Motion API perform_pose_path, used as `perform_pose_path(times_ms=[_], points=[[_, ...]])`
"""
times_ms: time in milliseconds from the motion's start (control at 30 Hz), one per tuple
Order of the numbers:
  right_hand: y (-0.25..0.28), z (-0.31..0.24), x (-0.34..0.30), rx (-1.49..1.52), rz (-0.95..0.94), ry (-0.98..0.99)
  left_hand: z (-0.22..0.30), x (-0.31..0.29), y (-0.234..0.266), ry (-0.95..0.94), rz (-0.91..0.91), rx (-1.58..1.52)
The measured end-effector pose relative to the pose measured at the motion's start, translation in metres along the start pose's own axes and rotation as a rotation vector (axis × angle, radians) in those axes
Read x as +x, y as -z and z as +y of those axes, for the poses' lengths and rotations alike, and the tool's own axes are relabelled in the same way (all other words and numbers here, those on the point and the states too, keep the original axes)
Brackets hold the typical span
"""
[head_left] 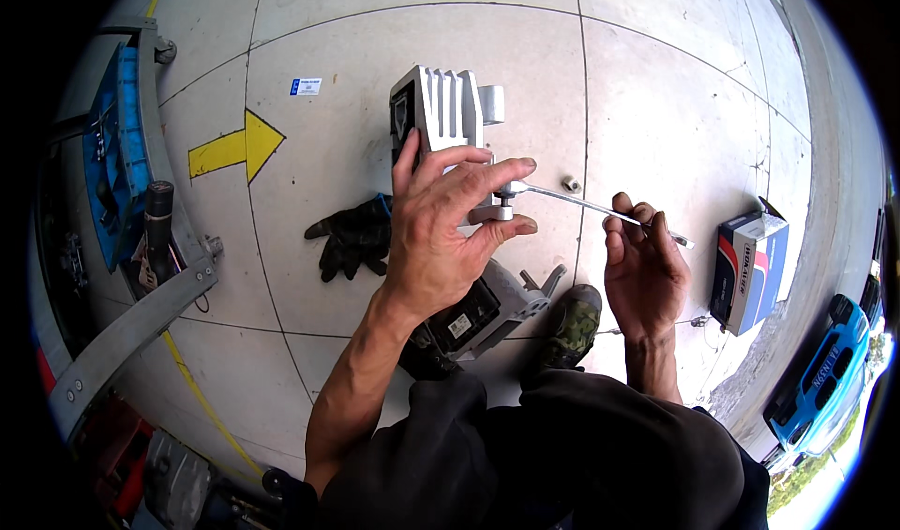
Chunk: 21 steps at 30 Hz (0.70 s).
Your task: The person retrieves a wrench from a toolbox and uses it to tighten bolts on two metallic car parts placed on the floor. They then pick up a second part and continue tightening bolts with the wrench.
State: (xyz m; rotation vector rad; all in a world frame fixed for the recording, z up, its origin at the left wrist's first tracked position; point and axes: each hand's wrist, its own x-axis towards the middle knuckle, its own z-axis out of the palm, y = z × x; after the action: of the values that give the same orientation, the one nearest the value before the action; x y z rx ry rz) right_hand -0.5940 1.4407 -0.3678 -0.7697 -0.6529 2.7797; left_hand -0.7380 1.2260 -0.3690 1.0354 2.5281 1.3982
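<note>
My left hand [436,216] is wrapped round a ribbed silver cast-metal bracket [453,108] with a dark face on its left side. Its thumb and index finger lie either side of a bolt [507,202] at the bracket's near end. One end of a slim silver wrench [581,199] sits at that bolt. The wrench's other end is pinched between the thumb and fingers of my right hand [647,268]. A second black and silver metal part [487,313] with a white label lies on the floor below my hands, partly hidden by my left arm.
A small metal nut or bushing [571,184] lies just beyond the wrench. Left of my wrist is a black glove [352,241]. A blue, white and red box [752,272] stands at right. A cart with a blue tray [120,160] is at far left; a blue car [820,371] is outside.
</note>
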Motion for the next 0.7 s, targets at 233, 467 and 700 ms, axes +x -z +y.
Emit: perform_pose_path(times_ms=[233, 467, 700], points=[[0.011, 0.002, 0.009, 0.078, -0.034, -0.066, -0.002, 0.001, -0.001, -0.001, 0.007, -0.02], [0.008, 0.006, 0.009, 0.068, -0.052, -0.017, -0.001, 0.001, 0.001, -0.015, 0.004, 0.012], [0.005, 0.001, 0.007, -0.061, -0.078, 0.06, 0.0, 0.003, -0.001, 0.004, 0.003, -0.005]])
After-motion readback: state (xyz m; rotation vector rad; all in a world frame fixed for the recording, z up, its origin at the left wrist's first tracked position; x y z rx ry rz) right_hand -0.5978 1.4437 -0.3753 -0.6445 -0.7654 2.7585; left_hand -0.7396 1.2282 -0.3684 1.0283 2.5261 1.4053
